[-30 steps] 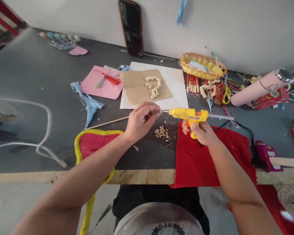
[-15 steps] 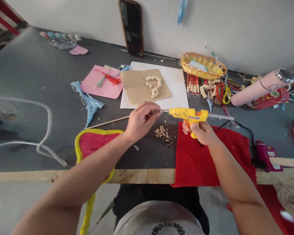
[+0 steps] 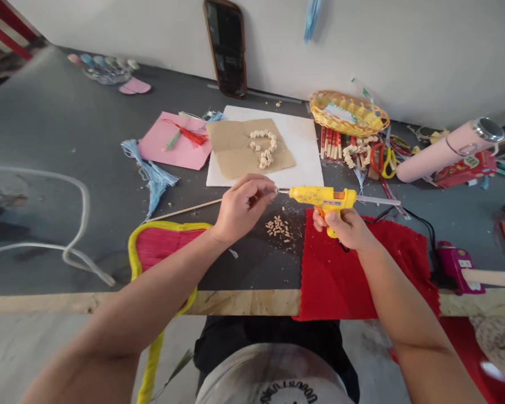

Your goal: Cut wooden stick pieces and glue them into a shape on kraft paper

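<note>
My right hand [image 3: 345, 225] is wrapped round the handle of a yellow hot glue gun [image 3: 309, 195], fingers at its orange trigger. A clear glue stick [image 3: 379, 200] pokes out of the gun's back. My left hand [image 3: 248, 206] is closed in a pinch right at the metal nozzle; the small piece between its fingertips is mostly hidden. Short wooden bits [image 3: 278, 226] lie in a pile below the nozzle. Behind my hands, a curved shape of pale wooden pieces [image 3: 269, 150] rests on brown paper [image 3: 227, 143] over a white board [image 3: 307, 171].
A red cloth [image 3: 328, 280] hangs over the table's front edge. To the right are a wicker basket [image 3: 379, 120], scissors [image 3: 388, 163], a pink flask [image 3: 441, 148] and a purple power socket [image 3: 460, 266]. Leftward lie a blue tassel [image 3: 155, 182], a thin stick [image 3: 185, 211] and a white cable [image 3: 84, 207].
Almost nothing differs. Both hands hold the same pose, and the glue gun's nozzle stays at my left fingertips.
</note>
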Demonstrator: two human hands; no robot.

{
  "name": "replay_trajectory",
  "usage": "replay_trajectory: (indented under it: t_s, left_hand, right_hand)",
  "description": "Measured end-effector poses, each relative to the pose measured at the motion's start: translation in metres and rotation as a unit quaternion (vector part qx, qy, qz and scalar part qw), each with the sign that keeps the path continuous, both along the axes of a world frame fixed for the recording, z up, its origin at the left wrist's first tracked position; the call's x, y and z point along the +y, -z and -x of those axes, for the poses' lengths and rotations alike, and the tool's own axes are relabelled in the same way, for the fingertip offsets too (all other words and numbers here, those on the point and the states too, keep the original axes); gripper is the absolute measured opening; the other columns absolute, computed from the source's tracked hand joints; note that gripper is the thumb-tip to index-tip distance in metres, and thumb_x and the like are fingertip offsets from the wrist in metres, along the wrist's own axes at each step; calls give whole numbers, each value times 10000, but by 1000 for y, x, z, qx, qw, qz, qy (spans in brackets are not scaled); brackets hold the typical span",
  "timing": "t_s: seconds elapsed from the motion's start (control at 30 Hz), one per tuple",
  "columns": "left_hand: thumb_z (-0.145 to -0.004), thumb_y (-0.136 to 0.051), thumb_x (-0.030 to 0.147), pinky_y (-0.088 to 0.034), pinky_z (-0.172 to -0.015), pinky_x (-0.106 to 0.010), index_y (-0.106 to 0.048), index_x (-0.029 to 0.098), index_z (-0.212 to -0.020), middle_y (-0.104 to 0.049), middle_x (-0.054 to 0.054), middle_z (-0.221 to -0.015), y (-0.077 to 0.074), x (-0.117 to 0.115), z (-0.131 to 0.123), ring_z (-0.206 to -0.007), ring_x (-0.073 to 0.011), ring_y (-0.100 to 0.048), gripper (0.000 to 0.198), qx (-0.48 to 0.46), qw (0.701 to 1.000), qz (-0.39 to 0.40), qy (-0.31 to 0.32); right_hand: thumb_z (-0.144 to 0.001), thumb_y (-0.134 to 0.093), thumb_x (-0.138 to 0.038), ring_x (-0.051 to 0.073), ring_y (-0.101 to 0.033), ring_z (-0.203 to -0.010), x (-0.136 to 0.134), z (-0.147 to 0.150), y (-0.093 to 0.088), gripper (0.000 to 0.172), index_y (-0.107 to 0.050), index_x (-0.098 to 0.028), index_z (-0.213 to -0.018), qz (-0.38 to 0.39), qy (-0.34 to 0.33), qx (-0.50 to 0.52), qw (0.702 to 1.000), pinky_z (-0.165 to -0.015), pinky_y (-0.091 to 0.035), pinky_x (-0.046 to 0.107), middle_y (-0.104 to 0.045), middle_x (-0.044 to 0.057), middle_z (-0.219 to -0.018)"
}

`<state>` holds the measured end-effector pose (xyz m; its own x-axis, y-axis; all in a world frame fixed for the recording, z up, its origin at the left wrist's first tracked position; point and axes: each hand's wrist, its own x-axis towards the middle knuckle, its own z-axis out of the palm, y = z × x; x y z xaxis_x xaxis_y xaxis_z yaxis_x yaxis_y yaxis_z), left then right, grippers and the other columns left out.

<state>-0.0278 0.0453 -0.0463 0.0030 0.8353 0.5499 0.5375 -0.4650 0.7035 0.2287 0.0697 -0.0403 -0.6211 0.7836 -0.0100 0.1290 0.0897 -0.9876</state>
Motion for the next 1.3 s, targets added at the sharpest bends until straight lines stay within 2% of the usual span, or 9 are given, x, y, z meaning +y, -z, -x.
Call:
replay_trajectory:
  t_s: [0.33, 0.57, 0.7, 0.83, 0.93, 1.07, 1.17, 1.3]
  left_hand:
    - [-865, -649, 143, -507, -602, -201, -679, 141, -910, -716, -64, -962, 0, 0, 0, -640, -66, -579, 54, 5, 1000, -8, -9]
    - [-866, -649, 144, -511, -605, -206, -677, 142, -909, -718, -63, -963, -2, 0, 1, -666, -76, -598, 51, 6, 1000, -7, -11]
    - [-867, -648, 153, -513, -608, -210, -677, 143, -913, -718, -61, -959, -1, 0, 0, -677, -82, -607, 55, 5, 1000, -9, -10]
    - [-870, -644, 163, -517, -616, -214, -677, 146, -911, -717, -61, -959, -1, 0, 0, -697, -90, -619, 55, 2, 1000, -8, -8]
    - [-869, -645, 165, -516, -616, -215, -677, 148, -910, -717, -62, -963, -1, -1, 0, -699, -91, -622, 55, 0, 1000, -5, -6]
    - [-867, -647, 165, -514, -613, -211, -679, 144, -908, -716, -67, -967, 1, -1, -1, -678, -85, -613, 57, -3, 1000, -4, 0]
    - [-865, -647, 165, -509, -605, -209, -680, 141, -908, -713, -67, -964, 1, -1, -2, -659, -79, -602, 59, -3, 1000, -3, -1]
    - [-862, -647, 161, -503, -604, -207, -676, 144, -907, -712, -64, -959, 2, 0, -2, -664, -82, -601, 57, -4, 1000, -4, -4]
  right_hand:
    - [-914, -514, -598, 160, -574, -775, 0, 2, -1, 475, -550, -194, -667, -2, -5, 12, 1000, -672, -438, 319, -563, 26, -714]
    - [-920, -514, -589, 129, -519, -649, 0, 3, -3, 400, -583, -201, -853, 3, -13, 22, 1000, -633, -426, 304, -528, -11, -671]
    - [-917, -525, -582, 123, -533, -657, 1, 4, -1, 393, -602, -199, -873, 14, -8, 35, 999, -644, -450, 298, -579, 10, -753]
    - [-897, -524, -622, 130, -572, -673, 9, 2, 6, 429, -631, -212, -964, 63, 78, 66, 993, -623, -493, 289, -639, 38, -867]
    - [-884, -480, -681, 115, -558, -555, 16, -2, 10, 500, -627, -210, -966, 117, 151, 52, 980, -505, -453, 250, -616, 12, -722]
    - [-832, -592, -661, 91, -524, -469, 22, -4, 10, 460, -591, -210, -922, 148, 185, 25, 971, -439, -410, 210, -570, -31, -604]
    - [-768, -719, -584, 100, -585, -568, 27, -2, 9, 440, -596, -222, -985, 160, 194, 45, 967, -508, -483, 204, -605, -29, -681]
    - [-758, -734, -554, 132, -665, -799, 35, -7, 12, 475, -595, -255, -1100, 126, 224, 77, 963, -677, -553, 229, -670, -3, -875]
